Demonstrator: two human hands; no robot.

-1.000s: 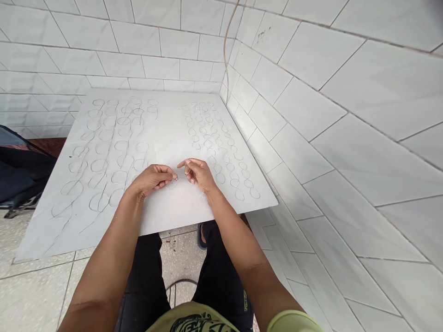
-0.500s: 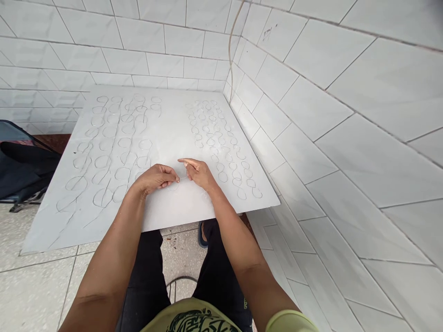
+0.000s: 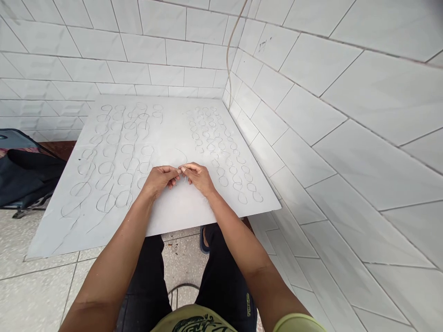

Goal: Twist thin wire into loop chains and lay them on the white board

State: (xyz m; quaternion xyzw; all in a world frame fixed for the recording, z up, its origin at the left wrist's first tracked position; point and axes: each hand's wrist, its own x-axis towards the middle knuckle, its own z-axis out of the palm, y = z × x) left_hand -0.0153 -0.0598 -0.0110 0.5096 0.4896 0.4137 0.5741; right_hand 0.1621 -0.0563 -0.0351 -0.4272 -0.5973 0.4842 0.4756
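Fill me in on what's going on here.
A person is working over a white board beside tiled walls. The left hand and right hand are close together above it, pinching a thin strand. Larger loops spread across the board's left side, smaller loops across its right; whether drawn or laid there, I cannot tell.

Behind the white tabletop (image 3: 173, 133) rises a back wall (image 3: 100, 44) of pale tiles with dark joints; a similarly tiled side wall (image 3: 346, 124) runs along the tabletop's right, and a thin cable (image 3: 227, 57) hangs by its far right corner. Left of the tabletop, dark fabric (image 3: 27, 180) sits above speckled floor (image 3: 38, 290), all in soft, even light.
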